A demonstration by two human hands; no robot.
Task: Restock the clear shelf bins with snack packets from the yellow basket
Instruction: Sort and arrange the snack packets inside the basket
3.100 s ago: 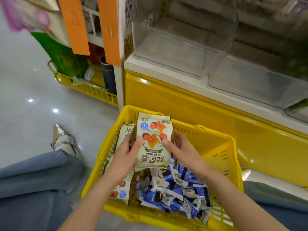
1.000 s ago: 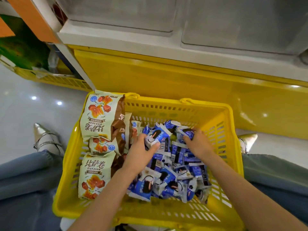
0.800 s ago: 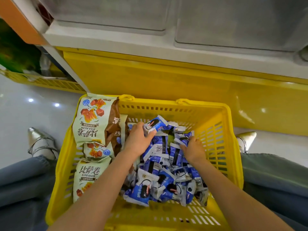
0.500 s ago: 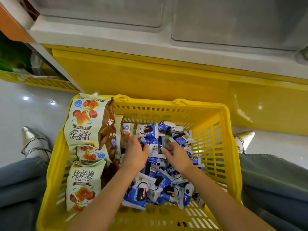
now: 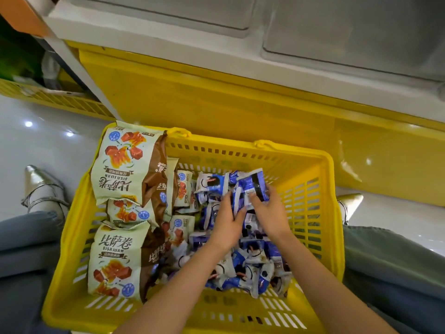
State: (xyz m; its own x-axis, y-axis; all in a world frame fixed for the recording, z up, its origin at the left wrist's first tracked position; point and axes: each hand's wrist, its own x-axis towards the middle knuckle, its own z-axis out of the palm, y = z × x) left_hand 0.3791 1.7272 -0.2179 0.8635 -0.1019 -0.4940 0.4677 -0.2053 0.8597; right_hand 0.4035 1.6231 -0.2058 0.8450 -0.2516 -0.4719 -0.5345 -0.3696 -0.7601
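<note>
The yellow basket [image 5: 310, 155] stands on the floor between my knees. Large cream and brown snack bags [image 5: 125, 169] lie stacked along its left side. A heap of small blue and white packets [image 5: 250, 263] fills the middle and right. My left hand [image 5: 226, 225] and my right hand [image 5: 269, 213] are together over the heap, fingers curled around a bunch of the blue packets [image 5: 252, 184] that sticks up between them. Two clear shelf bins [image 5: 361, 32] sit on the white shelf above.
The shelf's yellow base panel [image 5: 216, 97] rises right behind the basket. A second yellow basket [image 5: 55, 100] stands at the far left under another shelf. My knees flank the basket, with silver shoes [image 5: 41, 189] on the glossy floor.
Both hands left the large cream bag on the left stack, dug into the blue packets, and have now gathered a bunch between them, lifted slightly toward the basket's far side.
</note>
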